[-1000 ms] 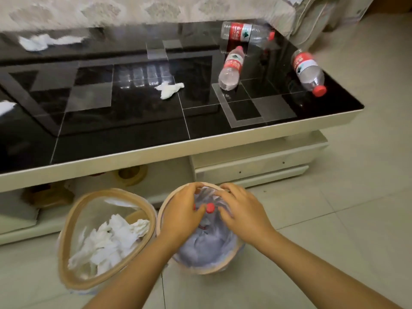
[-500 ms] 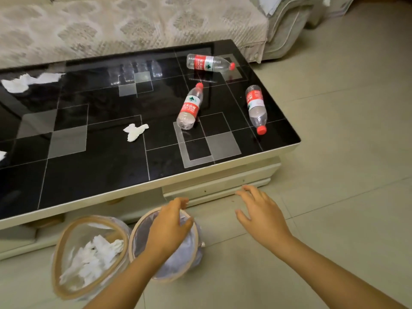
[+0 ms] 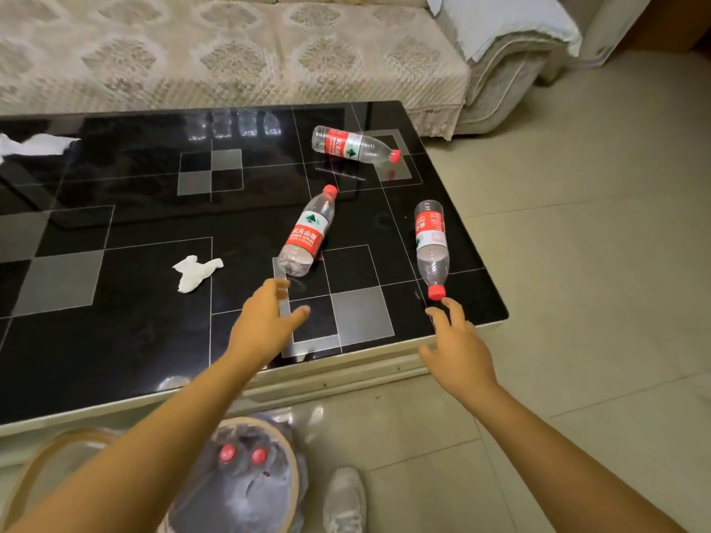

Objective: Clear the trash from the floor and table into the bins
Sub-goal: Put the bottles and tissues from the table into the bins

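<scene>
Three clear plastic bottles with red labels and red caps lie on the black glass table (image 3: pixel 115 340): a middle bottle (image 3: pixel 307 232), a right bottle (image 3: pixel 431 246) and a far bottle (image 3: pixel 352 145). My left hand (image 3: pixel 265 325) reaches over the table with fingers spread, just below the middle bottle's base, holding nothing. My right hand (image 3: pixel 458 352) is open near the table's front right edge, its fingertips just short of the right bottle's cap. A crumpled white tissue (image 3: pixel 196 272) lies left of my left hand. A bin (image 3: pixel 254 478) below holds two red-capped bottles.
A second bin's rim (image 3: pixel 34 467) shows at the lower left, mostly behind my left arm. More white tissue (image 3: pixel 34 145) lies at the table's far left. A sofa (image 3: pixel 231 51) stands behind the table. My shoe (image 3: pixel 344 502) is on the tiled floor.
Both hands have left the bottle bin and risen over the table, the left toward the middle bottle, the right toward the right bottle's cap. The view has tilted up.
</scene>
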A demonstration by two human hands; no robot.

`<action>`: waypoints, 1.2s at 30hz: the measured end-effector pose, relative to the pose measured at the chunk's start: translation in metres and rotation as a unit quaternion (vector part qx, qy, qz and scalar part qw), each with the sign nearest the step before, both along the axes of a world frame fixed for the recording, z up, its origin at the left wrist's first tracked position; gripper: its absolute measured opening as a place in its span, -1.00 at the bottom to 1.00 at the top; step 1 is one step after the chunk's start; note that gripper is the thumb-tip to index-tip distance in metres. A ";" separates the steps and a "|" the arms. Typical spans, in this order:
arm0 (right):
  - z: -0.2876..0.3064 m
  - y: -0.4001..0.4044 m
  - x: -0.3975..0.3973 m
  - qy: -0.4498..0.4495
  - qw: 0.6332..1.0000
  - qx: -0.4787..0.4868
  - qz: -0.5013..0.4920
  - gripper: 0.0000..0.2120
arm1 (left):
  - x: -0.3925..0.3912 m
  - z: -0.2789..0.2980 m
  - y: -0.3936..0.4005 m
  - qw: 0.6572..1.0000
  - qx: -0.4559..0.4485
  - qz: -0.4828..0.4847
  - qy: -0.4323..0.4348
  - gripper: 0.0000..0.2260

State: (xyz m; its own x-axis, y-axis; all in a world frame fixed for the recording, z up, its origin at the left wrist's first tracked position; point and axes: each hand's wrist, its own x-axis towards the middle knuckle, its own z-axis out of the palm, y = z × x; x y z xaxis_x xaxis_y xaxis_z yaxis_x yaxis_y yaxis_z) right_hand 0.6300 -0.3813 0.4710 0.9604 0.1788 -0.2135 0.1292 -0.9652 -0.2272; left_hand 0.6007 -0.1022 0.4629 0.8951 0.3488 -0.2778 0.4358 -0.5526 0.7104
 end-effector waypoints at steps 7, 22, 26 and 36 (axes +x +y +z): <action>-0.035 0.022 0.098 -0.017 0.995 -0.100 0.014 -0.50 | 0.119 -0.026 -0.001 0.998 0.055 0.013 0.000 -0.45; -0.062 0.033 0.127 -0.006 0.976 -0.094 0.196 -0.71 | 0.157 -0.057 0.024 0.994 0.079 0.027 0.074 -0.14; -0.052 0.080 0.117 -0.032 0.968 -0.064 0.241 -0.77 | 0.123 -0.055 0.042 0.996 0.018 0.063 0.065 -0.03; 0.043 0.201 0.049 -0.145 0.831 0.211 0.494 -0.89 | -0.028 -0.013 0.072 0.953 -0.109 0.251 -0.128 -0.52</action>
State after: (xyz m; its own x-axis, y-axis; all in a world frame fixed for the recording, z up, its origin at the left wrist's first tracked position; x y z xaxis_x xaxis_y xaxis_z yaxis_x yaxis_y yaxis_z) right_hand 0.6790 -0.1800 0.5135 0.3013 0.9103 0.2838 0.9192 -0.1981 -0.3403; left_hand 0.5728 -0.0302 0.4495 0.6788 0.7099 -0.1875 0.4029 -0.1466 0.9034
